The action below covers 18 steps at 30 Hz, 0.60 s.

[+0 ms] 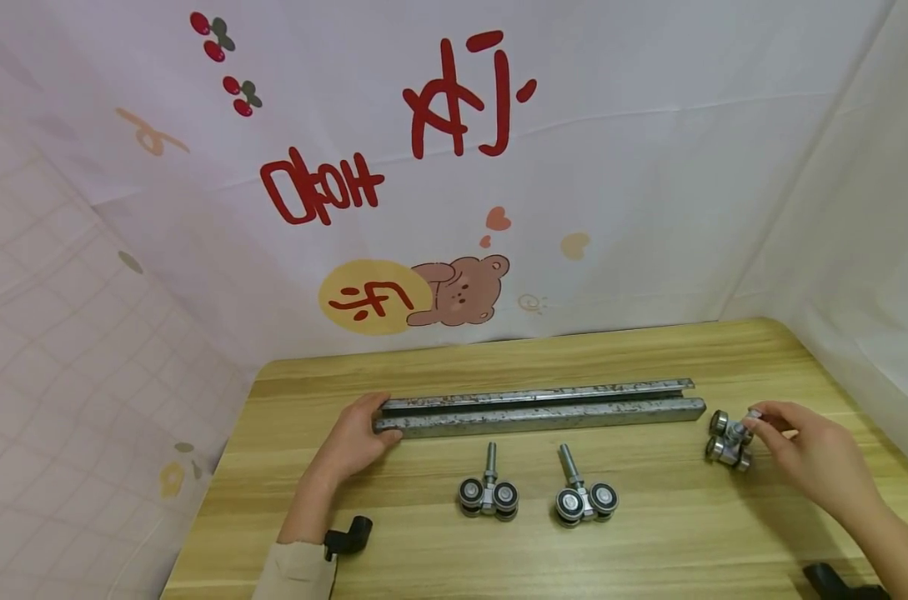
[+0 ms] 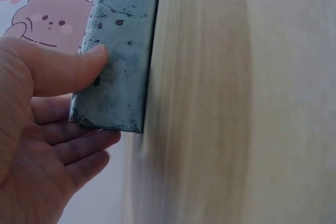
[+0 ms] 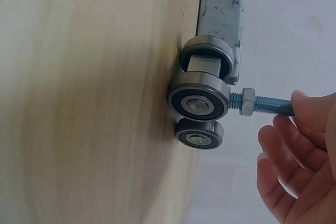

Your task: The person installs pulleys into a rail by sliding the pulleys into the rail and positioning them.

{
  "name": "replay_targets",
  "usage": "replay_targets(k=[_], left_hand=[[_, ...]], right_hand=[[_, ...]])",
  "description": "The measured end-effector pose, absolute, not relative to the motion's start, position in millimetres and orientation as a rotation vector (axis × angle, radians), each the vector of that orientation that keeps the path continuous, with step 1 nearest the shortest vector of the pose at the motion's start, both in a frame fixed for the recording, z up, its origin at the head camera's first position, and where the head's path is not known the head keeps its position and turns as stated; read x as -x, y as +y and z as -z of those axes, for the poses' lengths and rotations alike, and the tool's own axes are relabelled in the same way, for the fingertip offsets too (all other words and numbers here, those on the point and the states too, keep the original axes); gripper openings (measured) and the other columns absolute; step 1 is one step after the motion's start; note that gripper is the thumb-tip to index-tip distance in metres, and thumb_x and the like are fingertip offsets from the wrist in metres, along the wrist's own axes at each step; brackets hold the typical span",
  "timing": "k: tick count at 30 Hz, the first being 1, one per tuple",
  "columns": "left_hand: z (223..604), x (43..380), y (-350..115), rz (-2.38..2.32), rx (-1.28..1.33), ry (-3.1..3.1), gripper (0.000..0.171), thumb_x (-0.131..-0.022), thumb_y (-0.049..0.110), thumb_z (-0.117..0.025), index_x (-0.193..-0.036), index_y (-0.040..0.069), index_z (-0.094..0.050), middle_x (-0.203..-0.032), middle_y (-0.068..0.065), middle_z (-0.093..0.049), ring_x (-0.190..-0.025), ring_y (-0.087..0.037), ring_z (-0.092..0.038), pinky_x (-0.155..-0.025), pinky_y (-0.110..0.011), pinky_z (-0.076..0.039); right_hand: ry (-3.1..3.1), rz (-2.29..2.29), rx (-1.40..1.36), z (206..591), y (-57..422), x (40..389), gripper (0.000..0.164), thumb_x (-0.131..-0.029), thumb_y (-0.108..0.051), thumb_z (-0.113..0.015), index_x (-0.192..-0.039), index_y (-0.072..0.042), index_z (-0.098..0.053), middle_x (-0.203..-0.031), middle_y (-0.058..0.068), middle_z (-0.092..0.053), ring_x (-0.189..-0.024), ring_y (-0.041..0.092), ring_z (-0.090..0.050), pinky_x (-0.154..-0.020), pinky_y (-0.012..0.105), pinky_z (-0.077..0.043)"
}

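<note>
A worn steel channel rail (image 1: pixel 544 417) lies lengthwise on the table, its slot facing up. My left hand (image 1: pixel 352 437) holds the rail's left end; in the left wrist view the thumb (image 2: pixel 79 66) presses on its spotted side, with fingers behind and under the end. Just off the rail's right end, my right hand (image 1: pixel 817 454) pinches the threaded bolt (image 3: pixel 270 105) of a roller trolley (image 1: pixel 729 442) between thumb and fingertips. That trolley stands bolt up with its wheels (image 3: pixel 198 103) low by the tabletop; whether they touch it I cannot tell.
Two more roller trolleys, one at left (image 1: pixel 488 497) and one at right (image 1: pixel 586 502), lie in front of the rail, bolts pointing away. White printed cloth (image 1: pixel 611 167) hangs behind the wooden table (image 1: pixel 536 558) and along both sides.
</note>
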<state>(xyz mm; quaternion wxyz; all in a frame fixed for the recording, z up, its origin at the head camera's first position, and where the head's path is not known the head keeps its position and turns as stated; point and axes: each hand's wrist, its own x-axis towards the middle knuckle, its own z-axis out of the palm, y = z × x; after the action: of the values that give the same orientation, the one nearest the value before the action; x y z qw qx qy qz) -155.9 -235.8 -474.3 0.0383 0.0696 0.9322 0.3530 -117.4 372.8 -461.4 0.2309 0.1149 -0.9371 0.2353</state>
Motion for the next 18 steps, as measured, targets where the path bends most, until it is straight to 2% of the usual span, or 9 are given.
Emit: replay_targets(k=[4,8,18], left_hand=[[473.5,156.0,-236.0,-1.097,-0.202,2.856,0.069,-0.092,0.013,-0.082,-0.152,-0.003,-0.050,-0.155,-0.025,-0.048,-0.131,-0.043,-0.058,-0.105,-0.057,-0.052],[472.6,156.0,-236.4,-1.092,-0.193,2.858,0.070,-0.092,0.013,-0.082,-0.152,-0.003,-0.051,-0.155,-0.025,-0.048,-0.133,-0.043,-0.056,-0.106,-0.057,-0.051],[472.7,155.8,-236.2,-1.110,-0.186,2.846,0.070,-0.092,0.013,-0.082,-0.152,-0.003,-0.051,-0.155,-0.025,-0.049,-0.135,-0.044,-0.054,-0.107,-0.058,-0.050]], right_hand=[[-2.659,-0.735,-0.213,460.8,377.0,122.6,0.019,-0.095,-0.011,-0.078,-0.105,0.005,-0.074,-0.091,0.020,-0.075,-0.077,-0.022,-0.044,-0.055,0.012,-0.042],[-2.701,-0.793,-0.164,459.3,381.0,130.2,0.023,-0.099,-0.014,-0.074,-0.110,0.006,-0.073,-0.096,0.024,-0.075,-0.080,-0.024,-0.042,-0.053,0.020,-0.043],[-2.704,-0.850,-0.129,460.9,390.6,145.8,0.027,-0.102,-0.016,-0.070,-0.113,0.009,-0.071,-0.097,0.027,-0.074,-0.075,-0.020,-0.047,-0.051,0.020,-0.044]])
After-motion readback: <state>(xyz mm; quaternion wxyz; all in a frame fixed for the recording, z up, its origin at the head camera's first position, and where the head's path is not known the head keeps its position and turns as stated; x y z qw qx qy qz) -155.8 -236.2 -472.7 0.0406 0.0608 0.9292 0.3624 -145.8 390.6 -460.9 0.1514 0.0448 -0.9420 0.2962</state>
